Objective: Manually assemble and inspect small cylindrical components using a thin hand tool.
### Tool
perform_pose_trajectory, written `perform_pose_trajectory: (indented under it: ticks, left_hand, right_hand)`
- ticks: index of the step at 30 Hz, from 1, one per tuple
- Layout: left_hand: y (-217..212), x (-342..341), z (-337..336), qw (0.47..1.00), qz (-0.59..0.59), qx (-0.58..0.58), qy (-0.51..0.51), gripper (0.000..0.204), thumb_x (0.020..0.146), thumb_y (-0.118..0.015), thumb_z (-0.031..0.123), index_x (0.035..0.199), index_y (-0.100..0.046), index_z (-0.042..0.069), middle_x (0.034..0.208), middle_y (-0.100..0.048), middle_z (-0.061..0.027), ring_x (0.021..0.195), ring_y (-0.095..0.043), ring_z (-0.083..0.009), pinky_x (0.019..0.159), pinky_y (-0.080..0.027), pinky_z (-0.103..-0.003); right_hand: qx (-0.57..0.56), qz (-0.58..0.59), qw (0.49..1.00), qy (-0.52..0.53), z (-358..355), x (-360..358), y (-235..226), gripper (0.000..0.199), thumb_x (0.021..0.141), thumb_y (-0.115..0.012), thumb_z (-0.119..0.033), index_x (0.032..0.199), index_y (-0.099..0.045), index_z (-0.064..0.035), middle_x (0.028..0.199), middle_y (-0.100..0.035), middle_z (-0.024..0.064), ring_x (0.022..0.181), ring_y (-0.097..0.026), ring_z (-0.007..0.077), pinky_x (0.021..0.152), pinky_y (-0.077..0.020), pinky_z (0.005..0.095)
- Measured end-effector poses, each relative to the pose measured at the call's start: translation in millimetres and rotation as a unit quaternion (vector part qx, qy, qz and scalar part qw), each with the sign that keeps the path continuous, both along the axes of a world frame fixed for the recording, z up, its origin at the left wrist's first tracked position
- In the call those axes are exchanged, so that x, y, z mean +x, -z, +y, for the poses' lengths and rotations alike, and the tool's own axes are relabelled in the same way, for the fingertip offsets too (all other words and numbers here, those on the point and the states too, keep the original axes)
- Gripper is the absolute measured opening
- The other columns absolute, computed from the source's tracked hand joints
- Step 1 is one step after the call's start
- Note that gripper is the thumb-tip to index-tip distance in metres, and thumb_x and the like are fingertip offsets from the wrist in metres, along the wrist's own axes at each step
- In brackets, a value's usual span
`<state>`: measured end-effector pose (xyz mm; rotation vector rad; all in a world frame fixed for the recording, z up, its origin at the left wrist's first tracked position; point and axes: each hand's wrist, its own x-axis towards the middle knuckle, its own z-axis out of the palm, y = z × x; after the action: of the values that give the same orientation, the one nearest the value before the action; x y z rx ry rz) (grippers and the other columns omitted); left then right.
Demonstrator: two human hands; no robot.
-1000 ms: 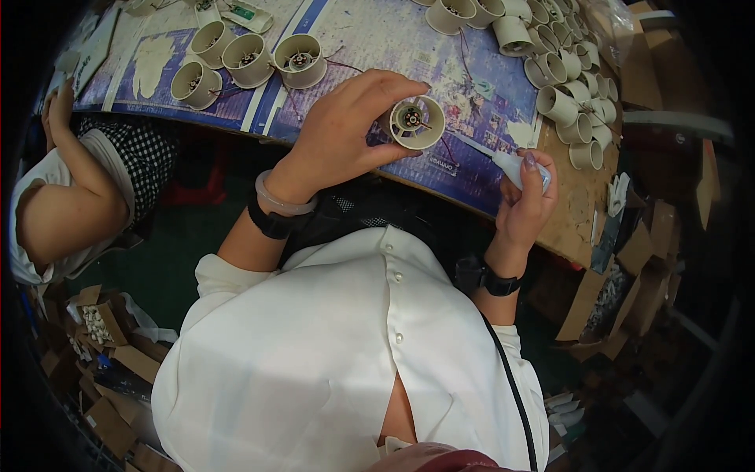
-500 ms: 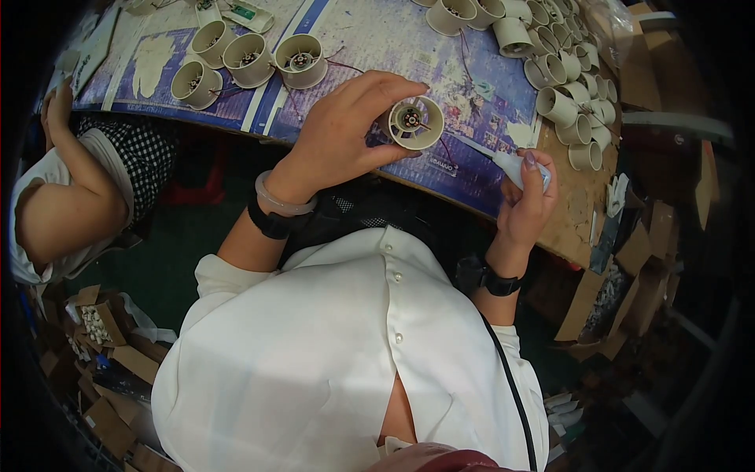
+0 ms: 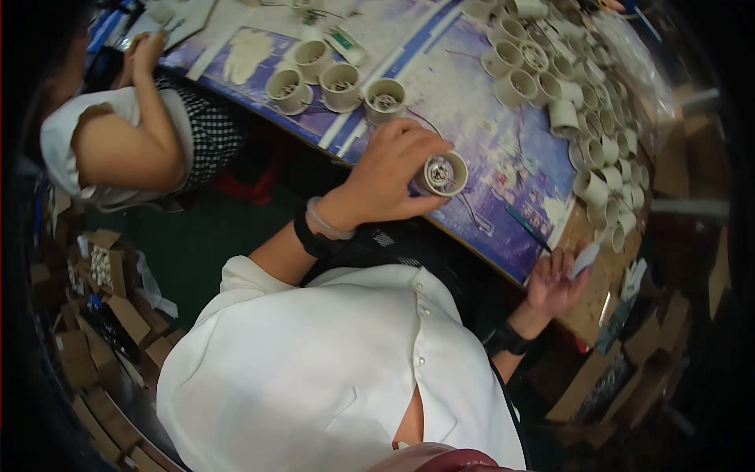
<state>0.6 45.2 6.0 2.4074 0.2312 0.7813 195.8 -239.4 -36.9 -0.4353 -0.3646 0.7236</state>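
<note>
My left hand [image 3: 401,169] is closed round a cream round plastic housing [image 3: 422,182], near the table's front edge. Its open end faces up, and a small motor with wires shows inside. Farther right, my right hand [image 3: 554,283] is at the table edge with fingers bent, a small whitish squeeze bottle [image 3: 585,259] between them, tilted and blurred. A dark teal pen-like tool [image 3: 527,226] lies on the table with one end by those fingertips; whether they touch it I cannot tell. Several similar housings [image 3: 340,93] stand left of my left hand.
Many cream housings [image 3: 565,116] are heaped along the table's right side. A small green-and-white piece [image 3: 346,46] lies behind the left group. At the left a person [image 3: 118,149] sits by the table [image 3: 480,71]. Open cardboard boxes [image 3: 586,385] stand at the lower right.
The view has shifted, so the table appears farther right. My right hand has drawn away from the housing, turning the bottle aside. The left hand still holds the housing.
</note>
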Motion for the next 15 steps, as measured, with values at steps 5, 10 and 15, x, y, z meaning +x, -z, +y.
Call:
perform_pose_trajectory:
  ticks: [5,10,15]
  left_hand:
    - [5,3,10,0.986,0.025,0.129,-0.102,0.055,0.067,-0.08,0.033,0.112,-0.059,0.011,0.133,-0.051,-0.0083,0.134,-0.035,-0.0372,0.112,-0.017,-0.054]
    - [14,0,39,0.978,0.043,0.149,-0.14,0.054,0.069,-0.078,0.037,0.11,-0.056,0.01,0.138,-0.047,-0.0088,0.138,-0.03,-0.0378,0.114,-0.008,-0.058]
    - [10,-8,66,0.975,0.067,0.152,-0.144,0.058,0.07,-0.077,0.038,0.114,-0.053,0.01,0.139,-0.047,-0.0083,0.138,-0.03,-0.0364,0.115,-0.008,-0.058]
  right_hand:
    - [-0.049,-0.017,0.997,0.06,-6,1,1,0.048,0.098,-0.054,-0.025,0.137,-0.043,0.0001,0.092,-0.057,0.0053,0.078,-0.046,0.0134,0.062,-0.0381,0.0248]
    - [-0.275,-0.122,0.939,0.169,-22,0,1,0.039,0.1,-0.052,-0.019,0.133,-0.045,0.0007,0.11,-0.061,0.0103,0.096,-0.054,0.0171,0.078,-0.0465,0.0285]
    - [-0.401,-0.289,0.831,0.255,-46,14,4,0.032,0.098,-0.058,-0.017,0.123,-0.051,0.0003,0.113,-0.062,0.0112,0.098,-0.056,0.0165,0.084,-0.0464,0.0301]
